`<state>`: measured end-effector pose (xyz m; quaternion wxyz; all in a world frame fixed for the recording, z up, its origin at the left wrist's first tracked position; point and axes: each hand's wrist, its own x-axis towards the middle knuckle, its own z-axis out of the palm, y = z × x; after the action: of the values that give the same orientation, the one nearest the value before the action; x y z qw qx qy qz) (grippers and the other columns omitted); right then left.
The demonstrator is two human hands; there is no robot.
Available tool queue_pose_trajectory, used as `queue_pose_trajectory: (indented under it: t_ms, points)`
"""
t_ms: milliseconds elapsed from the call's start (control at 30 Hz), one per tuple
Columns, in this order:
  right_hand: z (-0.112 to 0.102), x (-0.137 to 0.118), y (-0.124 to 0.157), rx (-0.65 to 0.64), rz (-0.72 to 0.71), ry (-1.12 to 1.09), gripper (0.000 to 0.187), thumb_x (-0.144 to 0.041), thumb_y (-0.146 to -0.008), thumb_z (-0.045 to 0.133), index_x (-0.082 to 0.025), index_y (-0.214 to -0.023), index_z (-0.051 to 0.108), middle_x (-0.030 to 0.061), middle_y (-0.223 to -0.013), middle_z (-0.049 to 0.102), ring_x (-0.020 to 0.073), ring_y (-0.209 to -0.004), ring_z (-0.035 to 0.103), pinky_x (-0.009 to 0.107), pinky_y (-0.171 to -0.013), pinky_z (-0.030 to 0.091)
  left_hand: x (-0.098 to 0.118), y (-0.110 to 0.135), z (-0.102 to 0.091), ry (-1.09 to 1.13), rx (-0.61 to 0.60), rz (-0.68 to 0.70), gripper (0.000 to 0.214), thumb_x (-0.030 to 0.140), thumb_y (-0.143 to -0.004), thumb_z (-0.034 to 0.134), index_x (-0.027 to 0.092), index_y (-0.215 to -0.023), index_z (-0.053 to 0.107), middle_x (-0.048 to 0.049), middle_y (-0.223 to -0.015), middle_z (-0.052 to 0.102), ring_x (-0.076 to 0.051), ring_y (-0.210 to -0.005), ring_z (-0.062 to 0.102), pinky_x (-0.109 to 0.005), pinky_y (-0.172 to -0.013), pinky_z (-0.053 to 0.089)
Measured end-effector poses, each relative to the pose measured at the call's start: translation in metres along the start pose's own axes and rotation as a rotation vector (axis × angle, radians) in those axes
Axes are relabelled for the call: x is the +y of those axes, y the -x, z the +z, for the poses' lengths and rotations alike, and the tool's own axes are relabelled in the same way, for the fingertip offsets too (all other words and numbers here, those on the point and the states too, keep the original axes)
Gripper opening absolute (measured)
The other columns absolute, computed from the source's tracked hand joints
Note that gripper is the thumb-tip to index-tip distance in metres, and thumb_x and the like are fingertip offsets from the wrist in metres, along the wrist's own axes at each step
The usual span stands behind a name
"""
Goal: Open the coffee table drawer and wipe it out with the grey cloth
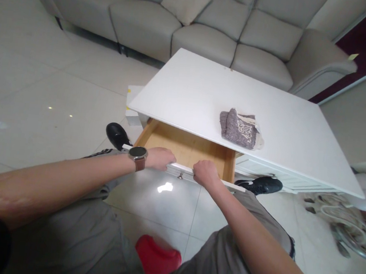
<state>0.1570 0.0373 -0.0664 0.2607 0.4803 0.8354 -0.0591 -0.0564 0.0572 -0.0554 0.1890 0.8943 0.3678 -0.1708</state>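
Observation:
A drawer [188, 148] with a bare wooden bottom is pulled out from under the white coffee table [201, 86]. My left hand [160, 157] grips the top edge of its white front panel, left of the small metal knob [180, 176]. To the right of the knob, my right hand [206, 172] is closed over the same edge. The fingers of both hands are partly hidden behind the panel. On the tabletop, near the front edge, lies a folded grey-brown cloth [238, 129] with a pale pattern.
A grey sofa [149, 20] with a beige cushion [187, 0] stands behind the table. A white box [133, 101] sits by the table's left end. My black shoes [117, 135] flank the drawer, and a red seat [158, 260] is below me. Several items lie at right.

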Motion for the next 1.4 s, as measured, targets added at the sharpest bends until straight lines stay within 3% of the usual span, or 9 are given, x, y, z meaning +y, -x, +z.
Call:
queue_pose_trajectory:
  t_ms: [200,433,733,1000,1200,1400]
  points:
    - [0.000,-0.010,0.005,-0.023,-0.015,0.013,0.035,-0.002,-0.091,0.048,-0.007,-0.107,0.079,0.0253,-0.104,0.076,0.0293,-0.105,0.075,0.032,-0.080,0.056,0.004,0.002,0.000,0.003,0.002,0.012,0.020,0.017,-0.078,0.066,0.021,-0.091,0.080,-0.0098,-0.093,0.079,-0.023,-0.086,0.071,-0.029,-0.070,0.047]
    - [0.007,-0.019,0.012,-0.055,-0.043,0.017,0.034,-0.003,-0.093,0.049,-0.009,-0.106,0.079,0.0238,-0.104,0.077,0.0287,-0.105,0.075,0.033,-0.080,0.057,0.017,0.003,0.005,-0.050,0.012,0.006,0.020,0.013,-0.076,0.064,0.015,-0.085,0.082,-0.0163,-0.087,0.078,-0.025,-0.076,0.071,-0.031,-0.065,0.047]
    - [0.026,-0.032,0.037,-0.056,-0.122,-0.031,0.028,-0.007,-0.090,0.053,-0.009,-0.101,0.079,0.0208,-0.098,0.077,0.0288,-0.100,0.075,0.033,-0.078,0.057,0.037,0.014,0.010,-0.027,-0.163,0.013,0.020,0.017,-0.077,0.066,0.015,-0.089,0.082,-0.0150,-0.085,0.077,-0.025,-0.077,0.071,-0.032,-0.067,0.050]
    - [0.027,-0.034,0.044,-0.097,-0.151,-0.043,0.028,-0.012,-0.090,0.054,-0.010,-0.103,0.079,0.0210,-0.101,0.077,0.0288,-0.098,0.076,0.033,-0.078,0.056,0.036,0.027,0.025,0.090,-0.141,-0.025,0.014,0.022,-0.079,0.070,0.020,-0.084,0.083,-0.0122,-0.084,0.077,-0.025,-0.078,0.071,-0.032,-0.070,0.049]
    - [0.031,-0.035,0.042,-0.114,-0.181,-0.025,0.029,-0.033,-0.096,0.062,-0.011,-0.106,0.080,0.0207,-0.104,0.078,0.0314,-0.102,0.074,0.036,-0.080,0.056,0.033,0.025,0.028,0.125,-0.111,-0.035,0.008,0.031,-0.074,0.083,0.026,-0.080,0.082,-0.0088,-0.086,0.078,-0.026,-0.084,0.071,-0.033,-0.075,0.049]
    - [0.033,-0.034,0.040,-0.109,-0.161,-0.009,0.035,-0.040,-0.098,0.063,-0.011,-0.111,0.078,0.0206,-0.108,0.077,0.0315,-0.108,0.073,0.036,-0.084,0.055,0.035,0.023,0.024,0.050,-0.095,-0.046,0.009,0.033,-0.078,0.081,0.027,-0.084,0.084,-0.0094,-0.089,0.079,-0.026,-0.085,0.072,-0.032,-0.075,0.048]
